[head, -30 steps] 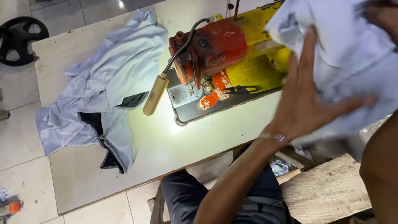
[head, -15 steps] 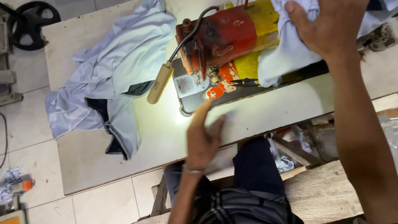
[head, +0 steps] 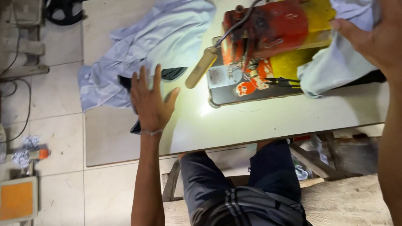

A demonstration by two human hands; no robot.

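Note:
My left hand [head: 151,101] hovers over the white table [head: 263,120] with fingers spread, holding nothing, right by the edge of a light blue garment [head: 151,42] with a dark collar part. My right hand [head: 394,23] is raised with fingers apart over a second pale blue garment [head: 342,60] that is heaped at the right end of a red and yellow sewing machine [head: 273,32]. Whether the right hand touches that cloth I cannot tell. A lamp on the machine lights the table under its needle area.
A wooden-handled tool [head: 200,68] sticks out from the machine's left side. A black handwheel [head: 67,2] lies on the tiled floor beyond the table. An orange pedal plate [head: 16,200] sits at the lower left. I sit on a wooden bench [head: 340,208].
My left hand swung left across the table to the spread garment. My right hand let go of the bunched cloth, which now lies beside the machine. The view shifted right.

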